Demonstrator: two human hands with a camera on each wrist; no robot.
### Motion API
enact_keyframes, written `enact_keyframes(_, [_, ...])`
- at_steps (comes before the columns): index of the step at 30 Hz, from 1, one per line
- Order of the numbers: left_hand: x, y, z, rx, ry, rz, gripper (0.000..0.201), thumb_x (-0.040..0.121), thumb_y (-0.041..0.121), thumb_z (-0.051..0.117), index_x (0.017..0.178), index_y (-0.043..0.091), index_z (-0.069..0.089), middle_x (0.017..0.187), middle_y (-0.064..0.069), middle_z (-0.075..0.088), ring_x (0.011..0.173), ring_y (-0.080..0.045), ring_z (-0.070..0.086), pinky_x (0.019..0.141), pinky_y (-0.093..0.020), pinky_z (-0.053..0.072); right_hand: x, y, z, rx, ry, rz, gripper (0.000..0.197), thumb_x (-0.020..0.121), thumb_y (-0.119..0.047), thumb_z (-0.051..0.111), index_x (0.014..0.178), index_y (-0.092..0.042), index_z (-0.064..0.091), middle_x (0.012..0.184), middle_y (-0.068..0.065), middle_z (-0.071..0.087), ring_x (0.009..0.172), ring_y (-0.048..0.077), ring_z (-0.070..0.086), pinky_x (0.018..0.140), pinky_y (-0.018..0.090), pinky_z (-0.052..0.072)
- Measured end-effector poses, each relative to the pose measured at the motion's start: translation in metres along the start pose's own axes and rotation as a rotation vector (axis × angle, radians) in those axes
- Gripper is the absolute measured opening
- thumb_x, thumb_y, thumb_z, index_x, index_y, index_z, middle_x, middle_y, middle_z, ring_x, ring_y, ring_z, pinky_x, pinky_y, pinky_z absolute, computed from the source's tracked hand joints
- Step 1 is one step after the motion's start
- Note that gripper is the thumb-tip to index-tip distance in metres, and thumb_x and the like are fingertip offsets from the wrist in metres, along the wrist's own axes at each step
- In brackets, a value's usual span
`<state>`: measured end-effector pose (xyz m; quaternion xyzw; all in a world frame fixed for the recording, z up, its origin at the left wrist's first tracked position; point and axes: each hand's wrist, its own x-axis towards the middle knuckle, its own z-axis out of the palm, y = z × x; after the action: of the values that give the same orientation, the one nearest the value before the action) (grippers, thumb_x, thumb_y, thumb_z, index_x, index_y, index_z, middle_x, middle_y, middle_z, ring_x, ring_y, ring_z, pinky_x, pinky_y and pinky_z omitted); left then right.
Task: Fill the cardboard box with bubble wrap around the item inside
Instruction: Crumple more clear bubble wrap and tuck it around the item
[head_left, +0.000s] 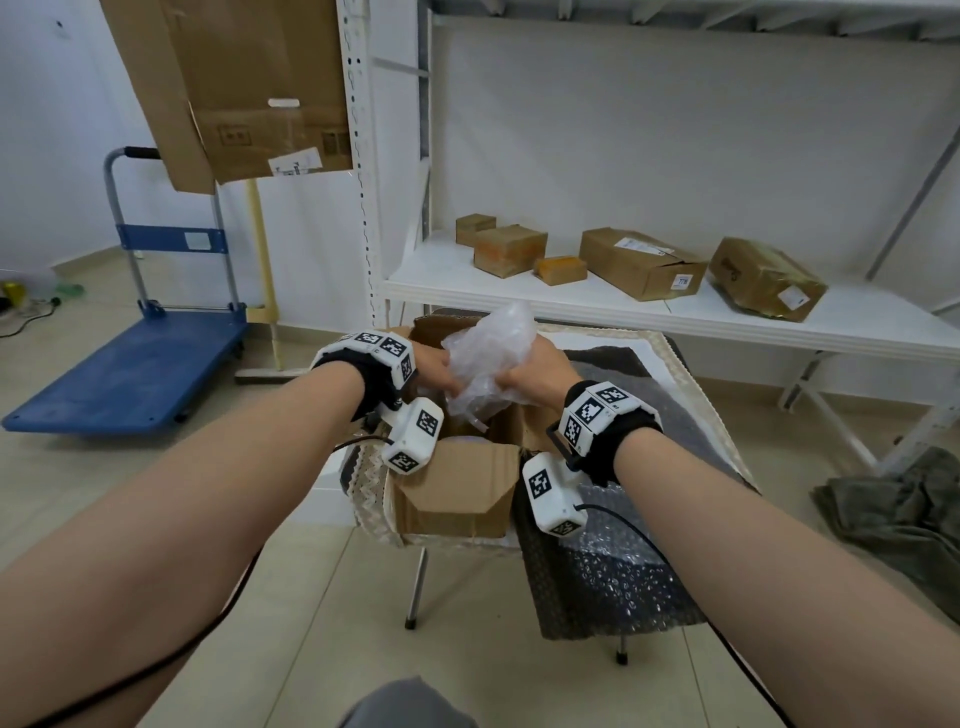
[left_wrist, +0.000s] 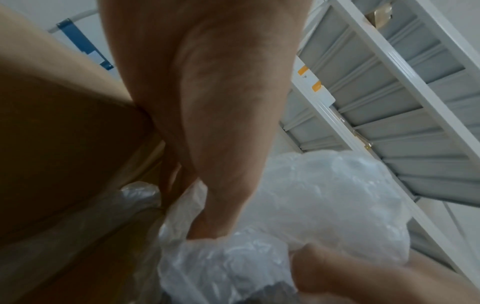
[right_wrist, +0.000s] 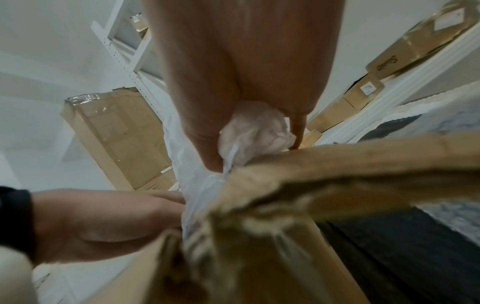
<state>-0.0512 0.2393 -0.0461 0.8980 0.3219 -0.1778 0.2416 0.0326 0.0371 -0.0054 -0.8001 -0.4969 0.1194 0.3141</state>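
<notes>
An open cardboard box (head_left: 457, 493) sits on a small table, its flaps spread. Just above its opening, a crumpled wad of clear bubble wrap (head_left: 488, 358) is held between both hands. My left hand (head_left: 434, 366) grips its left side, fingers curled into the plastic (left_wrist: 233, 257). My right hand (head_left: 535, 371) grips the right side, pinching the wad (right_wrist: 254, 129) above a box flap (right_wrist: 337, 164). The item inside the box is hidden by the wrap and the hands.
A sheet of bubble wrap (head_left: 613, 577) drapes over the table's right side. A white shelf (head_left: 519, 291) with several cardboard parcels stands behind. A blue platform trolley (head_left: 135, 369) is at left, a grey cloth (head_left: 904, 514) on the floor at right.
</notes>
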Motion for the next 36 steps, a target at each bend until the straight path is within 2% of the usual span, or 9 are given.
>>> enact_keyframes(5, [-0.002, 0.007, -0.001, -0.021, 0.007, -0.009, 0.082, 0.052, 0.06, 0.067, 0.121, 0.017, 0.06, 0.109, -0.009, 0.069, 0.097, -0.029, 0.068, 0.087, -0.048, 0.057, 0.001, -0.003, -0.007, 0.017, -0.029, 0.04, 0.034, 0.081, -0.006, 0.071, 0.114, -0.001, 0.062, 0.114, 0.017, 0.064, 0.104, 0.029, 0.061, 0.084, 0.034, 0.052])
enact_keyframes(11, [-0.069, 0.033, 0.0, -0.018, 0.252, -0.016, 0.045, 0.098, 0.046, 0.047, 0.132, 0.018, 0.056, 0.131, -0.006, 0.06, 0.122, -0.027, 0.054, 0.107, -0.034, 0.032, 0.003, 0.003, -0.007, 0.075, -0.018, 0.129, 0.043, 0.082, -0.013, 0.074, 0.12, 0.0, 0.059, 0.12, 0.016, 0.064, 0.111, 0.031, 0.061, 0.094, 0.037, 0.052])
enact_keyframes(14, [-0.068, 0.026, 0.0, 0.038, 0.315, -0.033, 0.048, 0.094, 0.052, 0.049, 0.135, 0.027, 0.053, 0.139, -0.001, 0.054, 0.131, -0.026, 0.043, 0.105, -0.031, 0.029, 0.005, 0.002, -0.006, 0.024, -0.016, 0.144, 0.042, 0.084, -0.016, 0.073, 0.12, 0.0, 0.059, 0.119, 0.017, 0.064, 0.109, 0.031, 0.061, 0.088, 0.034, 0.052])
enact_keyframes(17, [-0.065, 0.019, 0.0, 0.037, 0.311, -0.052, 0.048, 0.085, 0.053, 0.06, 0.127, 0.03, 0.059, 0.129, -0.004, 0.062, 0.12, -0.026, 0.051, 0.108, -0.038, 0.035, 0.007, -0.003, -0.003, -0.045, -0.029, 0.162, 0.04, 0.085, -0.018, 0.07, 0.119, -0.001, 0.057, 0.113, 0.015, 0.064, 0.108, 0.031, 0.061, 0.081, 0.033, 0.05])
enact_keyframes(23, [-0.064, 0.025, 0.0, -0.144, 0.465, -0.051, 0.03, 0.09, 0.014, 0.064, 0.118, 0.003, 0.06, 0.114, -0.004, 0.062, 0.112, -0.028, 0.06, 0.088, -0.029, 0.044, 0.017, -0.024, 0.004, -0.439, 0.077, -0.032, 0.033, 0.083, -0.027, 0.064, 0.114, -0.017, 0.06, 0.111, 0.009, 0.065, 0.108, 0.031, 0.06, 0.092, 0.041, 0.046])
enact_keyframes(29, [-0.062, 0.03, -0.002, -0.096, 0.551, -0.073, 0.024, 0.09, 0.018, 0.059, 0.11, 0.005, 0.066, 0.111, -0.017, 0.067, 0.097, -0.032, 0.063, 0.077, -0.03, 0.045, 0.028, -0.014, 0.012, -0.659, 0.039, -0.042, 0.051, 0.08, -0.039, 0.07, 0.122, -0.012, 0.059, 0.128, 0.012, 0.044, 0.121, 0.031, 0.045, 0.101, 0.042, 0.039])
enact_keyframes(31, [-0.061, 0.032, -0.002, -0.118, 0.586, -0.073, 0.032, 0.086, 0.02, 0.066, 0.112, 0.002, 0.065, 0.112, -0.018, 0.067, 0.103, -0.034, 0.064, 0.083, -0.033, 0.048, 0.028, -0.009, 0.017, -0.699, 0.037, -0.068, 0.052, 0.082, -0.043, 0.069, 0.123, -0.012, 0.06, 0.126, 0.012, 0.05, 0.118, 0.031, 0.05, 0.099, 0.041, 0.04])
enact_keyframes(33, [-0.055, 0.03, -0.002, -0.221, 0.643, -0.081, 0.068, 0.068, 0.022, 0.083, 0.127, 0.005, 0.054, 0.121, -0.018, 0.058, 0.11, -0.034, 0.061, 0.09, -0.037, 0.051, 0.026, -0.006, 0.02, -0.725, 0.038, -0.094, 0.046, 0.082, -0.044, 0.067, 0.117, -0.014, 0.062, 0.12, 0.01, 0.059, 0.111, 0.029, 0.057, 0.095, 0.04, 0.045])
enact_keyframes(36, [-0.058, 0.032, -0.002, -0.322, 0.68, 0.003, 0.105, 0.062, 0.014, 0.087, 0.147, 0.027, 0.026, 0.138, -0.014, 0.031, 0.119, -0.037, 0.051, 0.101, -0.046, 0.047, 0.023, -0.007, 0.022, -0.749, 0.047, -0.096, 0.039, 0.083, -0.04, 0.066, 0.111, -0.013, 0.065, 0.114, 0.01, 0.064, 0.105, 0.029, 0.061, 0.093, 0.04, 0.049])
